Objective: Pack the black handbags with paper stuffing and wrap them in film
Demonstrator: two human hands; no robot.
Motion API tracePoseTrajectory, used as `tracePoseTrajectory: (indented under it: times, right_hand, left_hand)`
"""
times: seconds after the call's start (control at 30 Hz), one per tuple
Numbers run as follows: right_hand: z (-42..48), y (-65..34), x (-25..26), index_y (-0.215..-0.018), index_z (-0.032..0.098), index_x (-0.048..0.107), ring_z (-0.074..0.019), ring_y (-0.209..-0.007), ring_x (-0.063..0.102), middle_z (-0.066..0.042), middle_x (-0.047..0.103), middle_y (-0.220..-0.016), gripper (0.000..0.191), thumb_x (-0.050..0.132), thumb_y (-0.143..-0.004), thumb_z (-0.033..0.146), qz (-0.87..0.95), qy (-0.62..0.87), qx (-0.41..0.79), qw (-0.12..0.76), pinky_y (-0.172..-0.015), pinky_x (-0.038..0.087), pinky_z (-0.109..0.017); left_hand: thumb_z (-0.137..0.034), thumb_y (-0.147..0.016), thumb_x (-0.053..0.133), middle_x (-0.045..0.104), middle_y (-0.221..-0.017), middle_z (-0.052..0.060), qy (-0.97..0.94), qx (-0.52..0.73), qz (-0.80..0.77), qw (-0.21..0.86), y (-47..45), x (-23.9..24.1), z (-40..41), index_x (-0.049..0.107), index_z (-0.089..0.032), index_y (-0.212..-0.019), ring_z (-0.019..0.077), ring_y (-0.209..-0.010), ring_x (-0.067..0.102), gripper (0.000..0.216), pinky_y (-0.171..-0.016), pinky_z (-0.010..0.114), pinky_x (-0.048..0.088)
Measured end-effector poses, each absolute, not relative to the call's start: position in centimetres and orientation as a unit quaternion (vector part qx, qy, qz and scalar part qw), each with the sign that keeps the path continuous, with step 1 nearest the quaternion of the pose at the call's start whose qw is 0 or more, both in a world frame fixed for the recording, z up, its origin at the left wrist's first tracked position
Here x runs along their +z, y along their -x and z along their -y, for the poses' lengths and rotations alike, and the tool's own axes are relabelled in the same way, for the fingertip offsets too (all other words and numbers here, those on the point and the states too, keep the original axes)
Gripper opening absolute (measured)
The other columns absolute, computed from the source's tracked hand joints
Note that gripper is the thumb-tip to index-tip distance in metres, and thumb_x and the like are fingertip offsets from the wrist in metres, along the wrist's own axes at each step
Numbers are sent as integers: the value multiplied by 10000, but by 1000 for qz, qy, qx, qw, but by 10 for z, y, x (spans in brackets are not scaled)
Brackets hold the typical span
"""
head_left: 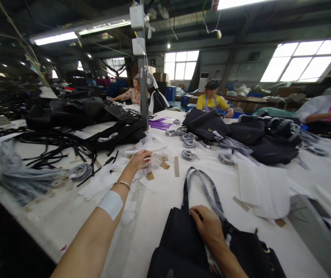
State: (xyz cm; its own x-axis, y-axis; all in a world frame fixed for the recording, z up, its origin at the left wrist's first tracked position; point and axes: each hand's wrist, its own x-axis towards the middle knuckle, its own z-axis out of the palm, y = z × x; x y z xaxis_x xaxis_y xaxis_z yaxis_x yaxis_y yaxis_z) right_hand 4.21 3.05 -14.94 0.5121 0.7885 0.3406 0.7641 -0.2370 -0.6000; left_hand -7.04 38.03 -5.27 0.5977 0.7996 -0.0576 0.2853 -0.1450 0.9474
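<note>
The left hand (142, 159) reaches over clear plastic scraps beside small brown tags (165, 165), its fingers curled, though I cannot tell whether they grip anything; picking one piece at a time would likely work best. To its right, the black bag (179, 241) lies at the near edge of the desk (146, 247), the right hand (210, 227) pinching it at the base of its wrapped handle (208, 183), a hold best kept light and steady.
</note>
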Motion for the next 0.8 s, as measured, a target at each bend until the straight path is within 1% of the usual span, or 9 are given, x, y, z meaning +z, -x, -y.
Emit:
tracePoseTrajectory:
  times: [0.17, 0.23, 0.33, 0.47, 0.57, 0.63, 0.73, 0.77, 0.8]
  right_hand:
    - [-32, -45, -150, -829, 241, 678, -217, -821, 630, -49, 684, -843, 282, 459, -912, 398, 501, 783, 13, 367, -769, 459, -323]
    - [-32, -45, -150, -821, 242, 681, -218, -821, 630, -47, 685, -834, 281, 461, -905, 395, 501, 783, 12, 368, -769, 459, -324]
    - [-31, -44, -147, -815, 239, 681, -221, -824, 629, -48, 689, -842, 272, 467, -895, 388, 491, 784, 21, 379, -779, 460, -331]
    - [-32, -44, -132, -856, 227, 683, -228, -811, 637, -59, 702, -874, 263, 506, -862, 421, 452, 773, 29, 444, -772, 477, -342]
    - [-38, -43, -105, -892, 213, 692, -222, -741, 628, -72, 702, -879, 275, 543, -832, 436, 438, 752, 9, 492, -731, 485, -351]
    - [-45, -35, -79, -906, 211, 696, -209, -700, 621, -65, 698, -844, 277, 559, -827, 438, 431, 736, 31, 521, -691, 487, -341]
    - [-61, -10, -38, -984, 200, 687, -188, -654, 631, -49, 692, -792, 299, 600, -807, 424, 401, 697, 136, 579, -604, 487, -304]
    - [-68, 0, -27, -1011, 195, 678, -180, -651, 637, -55, 697, -842, 313, 626, -786, 407, 396, 674, 170, 599, -570, 482, -287]
    - [-74, 10, -18, -1046, 198, 667, -170, -658, 643, -65, 695, -949, 342, 655, -759, 383, 394, 648, 204, 619, -553, 484, -275]
  left_hand:
    - [-287, -729, 682, 654, -851, 75, -654, 273, -332, 622, 84, -18, -375, 491, -167, -756, 165, -747, 655, 227, -639, 261, 528]
    - [-280, -753, 669, 657, -852, 71, -634, 281, -314, 649, 89, -10, -368, 469, -174, -773, 168, -719, 666, 228, -615, 269, 538]
    - [-245, -792, 629, 647, -786, 47, -614, 280, -283, 681, 98, 1, -352, 460, -172, -783, 163, -655, 668, 184, -577, 269, 544]
    - [-203, -838, 563, 647, -804, 32, -595, 282, -220, 719, 111, 16, -325, 463, -168, -793, 135, -672, 671, 115, -642, 259, 560]
    - [-208, -838, 574, 658, -830, 47, -583, 273, -174, 745, 120, 25, -305, 467, -164, -786, 136, -690, 673, 127, -644, 250, 559]
    - [-223, -819, 618, 663, -837, 61, -581, 260, -139, 759, 123, 30, -291, 482, -155, -778, 144, -705, 674, 157, -615, 232, 550]
    - [-265, -789, 682, 662, -871, 78, -600, 232, -98, 760, 126, 35, -266, 537, -131, -798, 153, -751, 670, 197, -574, 199, 522]
    - [-283, -782, 696, 661, -885, 79, -606, 222, -87, 759, 127, 37, -257, 552, -127, -805, 153, -767, 666, 214, -577, 197, 517]
    - [-300, -776, 707, 659, -895, 77, -609, 212, -75, 761, 128, 38, -247, 560, -125, -805, 152, -776, 661, 230, -590, 200, 515]
